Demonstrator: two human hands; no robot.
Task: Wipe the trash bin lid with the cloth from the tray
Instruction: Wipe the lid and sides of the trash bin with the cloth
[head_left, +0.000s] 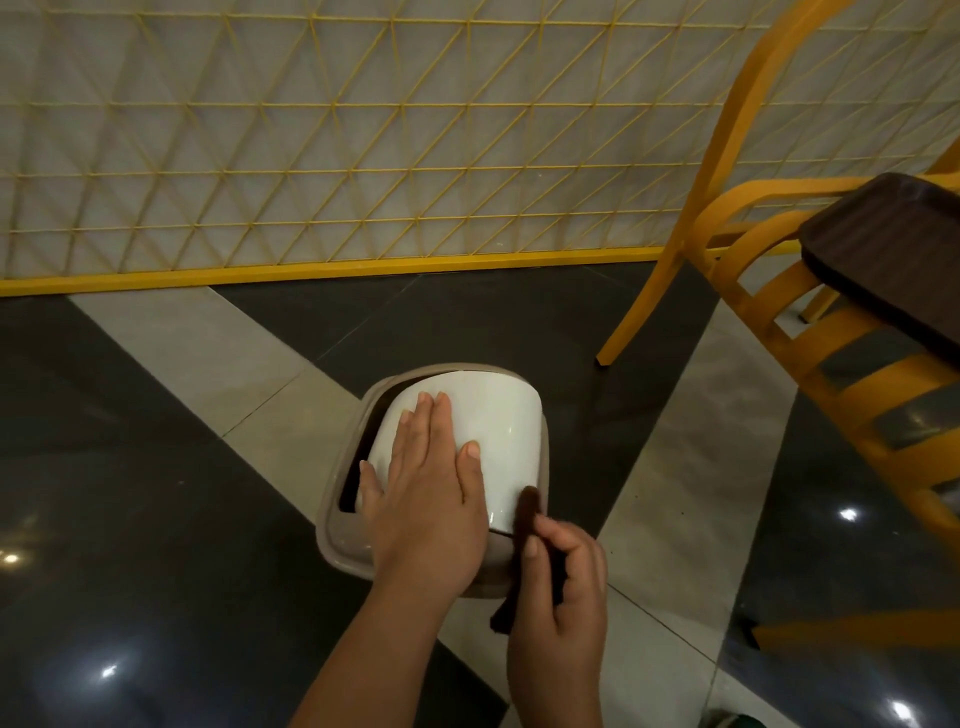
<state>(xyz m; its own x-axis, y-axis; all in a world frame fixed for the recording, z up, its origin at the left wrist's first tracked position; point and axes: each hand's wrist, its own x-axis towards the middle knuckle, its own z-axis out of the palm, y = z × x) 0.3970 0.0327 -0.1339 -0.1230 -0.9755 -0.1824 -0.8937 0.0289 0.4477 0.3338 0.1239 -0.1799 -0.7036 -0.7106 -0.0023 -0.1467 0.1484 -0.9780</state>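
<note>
The trash bin (358, 540) stands on the dark tiled floor (156, 519), near the middle of the view, and its white domed swing lid (498, 431) sits in a taupe rim. The left hand (421, 493) lies flat on the lid, fingers straight and pressing, its fingertips pointing to the far side. The right hand (566, 577) is curled round the dark brown cloth (527, 525), whose upper end touches the near right edge of the lid while the lower end hangs out below the fist. The lid looks tipped, since a dark gap shows at its left side, so the step in hand seems to be steadying it for the wipe. To do this well, the flat hand should keep the lid from swinging while the cloth is spread wider against the curve and drawn along it in overlapping strokes, then the bracing hand moved so the covered part gets wiped too. The lid's long axis runs from near to far, leaning a little to the right, with its curved top facing up toward the camera. The cloth's long axis runs near to far as well, almost upright in the fist. The dark tray (883, 249) rests on a yellow chair (727, 156) at the far right, well apart from the bin.
</note>
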